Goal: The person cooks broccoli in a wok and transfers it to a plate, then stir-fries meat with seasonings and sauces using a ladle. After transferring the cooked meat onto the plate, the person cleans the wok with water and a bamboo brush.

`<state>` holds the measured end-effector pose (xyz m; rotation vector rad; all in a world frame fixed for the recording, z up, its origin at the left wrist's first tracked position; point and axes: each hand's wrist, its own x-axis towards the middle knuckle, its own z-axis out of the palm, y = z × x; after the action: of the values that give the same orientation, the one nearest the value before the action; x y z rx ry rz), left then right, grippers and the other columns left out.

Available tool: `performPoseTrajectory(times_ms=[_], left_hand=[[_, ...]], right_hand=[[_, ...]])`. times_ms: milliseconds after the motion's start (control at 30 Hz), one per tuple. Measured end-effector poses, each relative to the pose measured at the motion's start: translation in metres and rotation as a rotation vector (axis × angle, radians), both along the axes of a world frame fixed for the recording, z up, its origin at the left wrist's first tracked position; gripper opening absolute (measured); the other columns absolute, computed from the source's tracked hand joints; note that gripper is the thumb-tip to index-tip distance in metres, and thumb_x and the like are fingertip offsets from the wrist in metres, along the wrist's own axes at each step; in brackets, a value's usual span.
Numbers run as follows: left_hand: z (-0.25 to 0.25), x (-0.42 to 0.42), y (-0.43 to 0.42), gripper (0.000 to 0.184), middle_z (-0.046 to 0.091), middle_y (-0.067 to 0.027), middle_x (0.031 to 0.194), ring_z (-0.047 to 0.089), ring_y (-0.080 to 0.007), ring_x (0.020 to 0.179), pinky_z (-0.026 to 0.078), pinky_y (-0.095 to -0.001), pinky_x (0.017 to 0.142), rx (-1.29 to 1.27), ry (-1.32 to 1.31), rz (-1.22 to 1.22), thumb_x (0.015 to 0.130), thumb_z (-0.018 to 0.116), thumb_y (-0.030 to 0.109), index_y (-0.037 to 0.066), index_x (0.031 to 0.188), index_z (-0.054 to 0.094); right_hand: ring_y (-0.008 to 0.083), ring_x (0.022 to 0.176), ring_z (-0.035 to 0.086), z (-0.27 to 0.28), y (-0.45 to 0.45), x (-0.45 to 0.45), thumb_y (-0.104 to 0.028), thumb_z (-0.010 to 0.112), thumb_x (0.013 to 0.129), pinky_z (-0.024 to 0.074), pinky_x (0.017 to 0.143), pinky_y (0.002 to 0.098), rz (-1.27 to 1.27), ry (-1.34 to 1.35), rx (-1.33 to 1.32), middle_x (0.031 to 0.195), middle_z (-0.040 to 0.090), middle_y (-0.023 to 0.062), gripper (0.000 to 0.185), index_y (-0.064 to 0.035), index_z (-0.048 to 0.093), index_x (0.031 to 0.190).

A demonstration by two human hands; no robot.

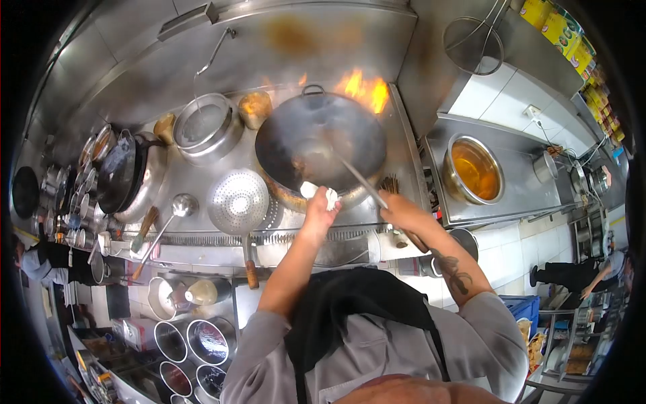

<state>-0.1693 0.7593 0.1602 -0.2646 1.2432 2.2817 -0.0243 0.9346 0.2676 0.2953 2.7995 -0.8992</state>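
Observation:
A large black wok [276, 138] sits over the burner, with flames [363, 91] rising behind its far right rim. My left hand [323, 214] is closed on a folded white cloth [331, 197] at the wok's near rim. Gripped in my right hand [404, 217] is a long-handled wok ladle [363, 178]. Its shaft slants down into the wok, where smoke makes the head hazy. A little brown food [298, 163] shows low in the wok, beside the ladle's head.
Left of the wok, a perforated strainer [238, 200] lies near a second ladle [184, 205] and a lidded pot [208, 128]. A steel pot of amber liquid [475, 170] stands on the right counter. Several containers [207, 340] stand lower left. Other people are at both far sides.

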Motion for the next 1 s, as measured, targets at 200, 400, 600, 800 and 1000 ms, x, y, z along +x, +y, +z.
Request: performPoseTrajectory(times_ms=[200,400,600,800,1000], left_hand=[[-0.023,-0.011,-0.004,0.012,0.056,-0.0045,0.082,0.055,-0.0176,0.071,0.045,-0.0327,0.051,0.108,-0.342,-0.066,0.088,0.056,0.016,0.013,0.098,0.052],[-0.033,-0.013,-0.003,0.011,0.056,-0.0025,0.081,0.055,-0.016,0.072,0.045,-0.0308,0.051,0.114,-0.335,-0.024,0.086,0.059,0.017,0.014,0.095,0.053],[-0.03,-0.021,-0.004,0.015,0.056,-0.0016,0.082,0.054,-0.0161,0.073,0.043,-0.0279,0.048,0.097,-0.423,-0.054,0.085,0.064,0.02,0.015,0.094,0.054],[-0.029,-0.028,-0.002,0.012,0.056,-0.003,0.079,0.054,-0.0179,0.069,0.043,-0.0276,0.048,0.1,-0.481,-0.104,0.087,0.062,0.02,0.014,0.094,0.054],[-0.028,-0.024,-0.006,0.007,0.056,-0.0035,0.075,0.055,-0.0179,0.064,0.045,-0.0287,0.049,0.146,-0.481,-0.125,0.089,0.058,0.017,0.015,0.094,0.054]], right_hand=[[0.0295,0.068,0.064,-0.026,0.019,-0.028,-0.009,0.051,0.085,0.0532,0.065,0.0402,-0.209,0.082,0.128,0.081,0.063,0.0186,0.038,0.0045,0.05,0.12],[0.0116,0.047,0.052,-0.069,-0.015,-0.065,-0.015,0.057,0.089,0.0422,0.038,0.0265,-0.374,-0.069,-0.951,0.067,0.053,0.0011,0.013,-0.0031,0.056,0.096],[0.0118,0.049,0.053,-0.029,0.024,-0.025,-0.014,0.058,0.088,0.0434,0.042,0.0273,-0.307,-0.222,-0.876,0.067,0.055,0.0011,0.014,-0.003,0.056,0.096],[0.0108,0.045,0.052,-0.055,-0.019,-0.033,-0.011,0.056,0.086,0.0431,0.04,0.0262,-0.238,-0.025,-0.554,0.065,0.054,0.0013,0.019,-0.0002,0.058,0.103],[0.016,0.046,0.055,-0.039,0.022,-0.012,-0.01,0.056,0.086,0.0478,0.043,0.0318,-0.218,-0.172,-0.623,0.066,0.055,0.0044,0.028,0.0011,0.055,0.111]])
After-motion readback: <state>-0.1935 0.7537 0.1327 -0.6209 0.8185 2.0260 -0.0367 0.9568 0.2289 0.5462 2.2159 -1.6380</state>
